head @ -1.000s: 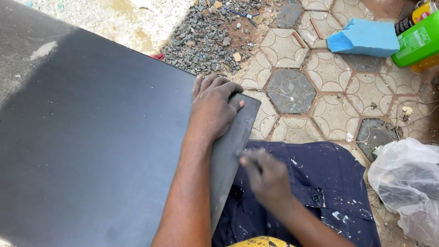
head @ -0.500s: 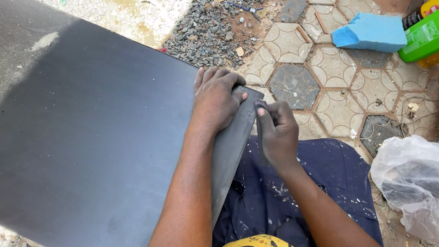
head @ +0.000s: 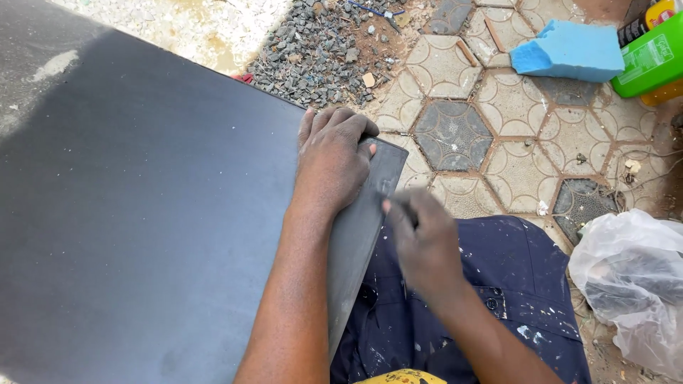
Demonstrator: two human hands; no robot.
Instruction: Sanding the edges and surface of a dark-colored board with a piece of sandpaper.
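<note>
A big dark panel fills the left side of the view, flat and matte, resting across the person's lap with its narrow grey edge turned toward them. The left hand lies on the panel's near corner, palm down, fingers curled over the top of the edge and thumb pressed on the edge face, so it grips the corner firmly. The forearm runs down along the panel's border.

The right hand sits just beside the edge, lower than the left hand, over the lap. It is blurred. Its fingers are bunched together and seem to pinch something small and dark against the edge, but I cannot tell what it is or how tightly it is held. The fingertips touch or nearly touch the grey edge face.

Under the hands are navy trousers speckled with pale paint, a button showing near the pocket.

The ground is paved with hexagonal tiles, some tan, some dark grey. A heap of grey gravel lies beyond the panel's far corner. A blue foam block rests on the tiles at the top right, with a green bottle just beside it. A crumpled clear plastic bag lies at the right, near the knee.
</note>
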